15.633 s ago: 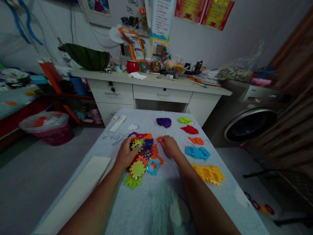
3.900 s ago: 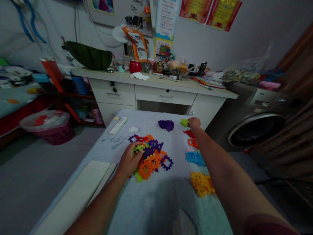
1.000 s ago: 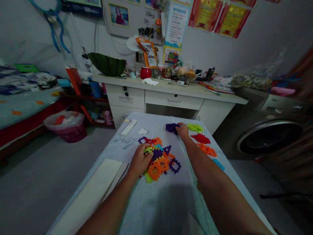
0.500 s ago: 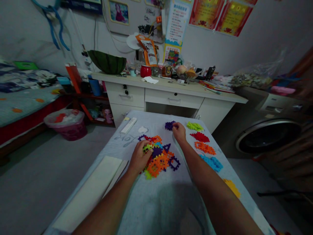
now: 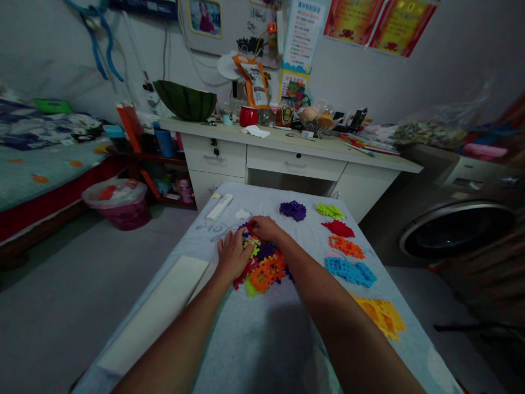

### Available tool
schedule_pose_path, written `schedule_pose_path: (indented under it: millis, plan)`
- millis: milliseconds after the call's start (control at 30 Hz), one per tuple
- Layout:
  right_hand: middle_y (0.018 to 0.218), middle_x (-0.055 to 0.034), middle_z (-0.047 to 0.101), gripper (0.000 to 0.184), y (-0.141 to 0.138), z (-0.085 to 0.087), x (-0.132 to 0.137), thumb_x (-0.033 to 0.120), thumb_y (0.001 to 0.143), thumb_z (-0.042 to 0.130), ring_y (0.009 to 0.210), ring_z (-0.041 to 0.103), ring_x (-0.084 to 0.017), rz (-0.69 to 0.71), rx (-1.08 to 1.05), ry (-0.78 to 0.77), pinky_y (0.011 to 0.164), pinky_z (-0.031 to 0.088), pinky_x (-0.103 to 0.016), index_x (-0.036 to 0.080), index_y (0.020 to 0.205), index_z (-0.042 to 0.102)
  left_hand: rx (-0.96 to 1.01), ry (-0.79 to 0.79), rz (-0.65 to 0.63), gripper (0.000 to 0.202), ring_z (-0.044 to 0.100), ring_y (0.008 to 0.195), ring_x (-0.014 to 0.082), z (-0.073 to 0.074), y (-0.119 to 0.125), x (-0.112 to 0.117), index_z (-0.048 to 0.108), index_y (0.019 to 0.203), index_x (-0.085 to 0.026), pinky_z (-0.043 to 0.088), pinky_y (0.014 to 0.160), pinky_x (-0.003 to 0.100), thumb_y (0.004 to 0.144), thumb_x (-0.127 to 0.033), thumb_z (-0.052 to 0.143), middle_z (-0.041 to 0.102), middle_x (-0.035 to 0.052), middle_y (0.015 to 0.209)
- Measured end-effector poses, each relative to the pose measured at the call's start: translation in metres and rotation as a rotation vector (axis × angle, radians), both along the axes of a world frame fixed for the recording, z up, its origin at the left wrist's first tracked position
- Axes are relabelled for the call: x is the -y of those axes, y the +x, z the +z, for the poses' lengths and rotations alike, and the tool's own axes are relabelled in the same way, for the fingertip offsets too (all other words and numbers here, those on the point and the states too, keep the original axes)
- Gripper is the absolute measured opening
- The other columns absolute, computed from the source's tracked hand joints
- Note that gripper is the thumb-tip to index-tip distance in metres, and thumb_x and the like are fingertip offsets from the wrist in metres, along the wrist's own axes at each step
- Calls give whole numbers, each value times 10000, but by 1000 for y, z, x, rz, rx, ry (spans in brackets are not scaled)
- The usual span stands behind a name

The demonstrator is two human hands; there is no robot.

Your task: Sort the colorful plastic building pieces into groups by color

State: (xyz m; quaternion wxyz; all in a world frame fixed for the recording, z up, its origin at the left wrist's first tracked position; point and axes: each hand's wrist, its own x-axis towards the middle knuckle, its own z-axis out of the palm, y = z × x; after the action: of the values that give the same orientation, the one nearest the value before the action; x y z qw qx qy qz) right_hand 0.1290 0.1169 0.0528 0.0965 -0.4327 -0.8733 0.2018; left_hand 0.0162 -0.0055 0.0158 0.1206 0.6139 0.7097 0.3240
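A mixed pile of coloured plastic interlocking tiles (image 5: 264,271) lies in the middle of the cloth-covered table (image 5: 262,339). My left hand (image 5: 231,255) rests flat on the pile's left side, fingers spread. My right hand (image 5: 266,229) is on the pile's far edge with its fingers curled down among the tiles; what they pinch is hidden. Sorted heaps lie to the right: purple (image 5: 292,210), green (image 5: 330,210), red (image 5: 338,229), orange (image 5: 346,247), blue (image 5: 350,271) and yellow (image 5: 382,316).
A white remote (image 5: 219,207) and a small white scrap (image 5: 242,214) lie at the table's far left. A long white board (image 5: 153,314) lies along its left edge. Beyond stand a cluttered desk (image 5: 287,150), a washing machine (image 5: 455,230), a pink bin (image 5: 118,203) and a bed (image 5: 36,169).
My right hand has drawn back from the purple heap to the far edge of the mixed pile. The left hand has stayed on the pile. The camera has shifted slightly.
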Motion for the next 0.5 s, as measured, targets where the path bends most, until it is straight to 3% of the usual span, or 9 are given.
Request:
schedule_pose_path:
  millis: [233, 500]
  plan:
    - [773, 9, 667, 315, 26, 6, 5, 64, 722, 633, 710, 572, -129, -22, -114, -52, 665, 403, -220, 170, 1014, 687, -15, 39, -59, 393, 511, 1222, 298, 2, -1, 0, 595, 1207, -246, 239, 1097, 570, 922, -453, 422, 635, 110, 1220]
    - [690, 38, 617, 283, 66, 17, 3, 84, 706, 565, 637, 524, -108, -118, -346, -50, 606, 378, -208, 165, 936, 711, 4, 66, -52, 315, 563, 1118, 267, 2, -2, -1, 684, 1086, -282, 302, 1073, 517, 897, -432, 482, 653, 70, 1089]
